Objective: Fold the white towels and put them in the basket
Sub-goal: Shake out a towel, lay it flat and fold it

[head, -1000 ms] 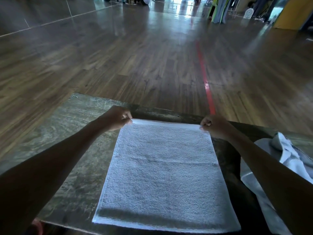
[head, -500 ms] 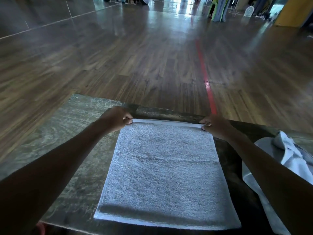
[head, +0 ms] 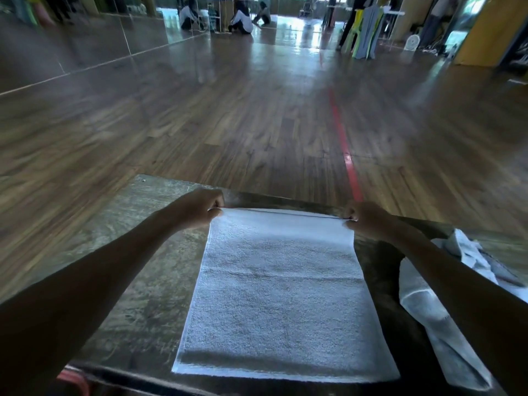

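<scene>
A white towel (head: 281, 298) lies flat on the worn dark table (head: 148, 270), its long side running away from me. My left hand (head: 197, 208) pinches its far left corner. My right hand (head: 364, 220) pinches the far right corner. The far edge between the two hands is lifted slightly off the table and pulled straight. No basket is in view.
A crumpled heap of white towels (head: 431, 307) lies on the table to the right, partly under my right forearm. A red object (head: 73, 380) shows below the table's near left edge. Wooden floor with a red line (head: 344, 150) stretches beyond; people sit far off.
Both hands keep their hold on the far corners, and the far edge has risen a little. The camera has tilted up, showing more of the room.
</scene>
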Available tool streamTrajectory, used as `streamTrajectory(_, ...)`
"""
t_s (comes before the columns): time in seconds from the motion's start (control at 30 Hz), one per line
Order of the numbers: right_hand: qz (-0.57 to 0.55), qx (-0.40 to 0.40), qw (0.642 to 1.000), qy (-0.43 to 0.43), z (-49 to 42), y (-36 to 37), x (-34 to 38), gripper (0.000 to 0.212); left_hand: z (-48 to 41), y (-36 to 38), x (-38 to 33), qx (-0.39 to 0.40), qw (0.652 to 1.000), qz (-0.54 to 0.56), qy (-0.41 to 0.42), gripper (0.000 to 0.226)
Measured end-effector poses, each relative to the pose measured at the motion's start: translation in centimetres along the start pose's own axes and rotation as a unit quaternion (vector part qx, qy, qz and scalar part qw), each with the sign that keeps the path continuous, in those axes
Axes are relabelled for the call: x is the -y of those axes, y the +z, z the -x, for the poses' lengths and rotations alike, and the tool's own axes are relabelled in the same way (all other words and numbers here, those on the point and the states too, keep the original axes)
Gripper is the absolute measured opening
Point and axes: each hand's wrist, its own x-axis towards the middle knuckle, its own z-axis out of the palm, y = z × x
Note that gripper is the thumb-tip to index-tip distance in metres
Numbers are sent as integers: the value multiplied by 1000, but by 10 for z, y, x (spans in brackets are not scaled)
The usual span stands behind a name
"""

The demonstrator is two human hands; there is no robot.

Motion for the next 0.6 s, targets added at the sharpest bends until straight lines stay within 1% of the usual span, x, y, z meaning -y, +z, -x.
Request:
streamTrajectory(0.07, -29, -14, 999, -5, 10, -13, 4, 8, 6, -15, -7, -27, 999, 9, 24, 14)
streamTrajectory(0.13, -41, -18, 999, -13, 22, -26, 9, 6, 15, -30, -12, -45, 997, -19, 61, 17)
streamTrajectory(0.27, -18, -35, 998, -51, 60, -43, 21, 8, 54, -51, -19, -98, 983, -72, 141, 11)
streamTrajectory(0.37, -6, -26, 997, -69, 98, -40, 24, 6, 91, -49, -23, -116, 967, -134, 181, 10)
streamTrajectory(0.47, 35, -56, 991, -115, 131, -20, 17, 2, 131, -37, -30, -113, 959, -162, 203, 13)
streamTrajectory(0.53, 41, -90, 985, -140, 153, -6, 14, 7, 155, -24, -33, -113, 959, -160, 206, 15)
streamTrajectory(0.6, 45, -129, 976, -167, 174, 8, 14, 13, 176, -9, -34, -116, 963, -140, 200, 13)
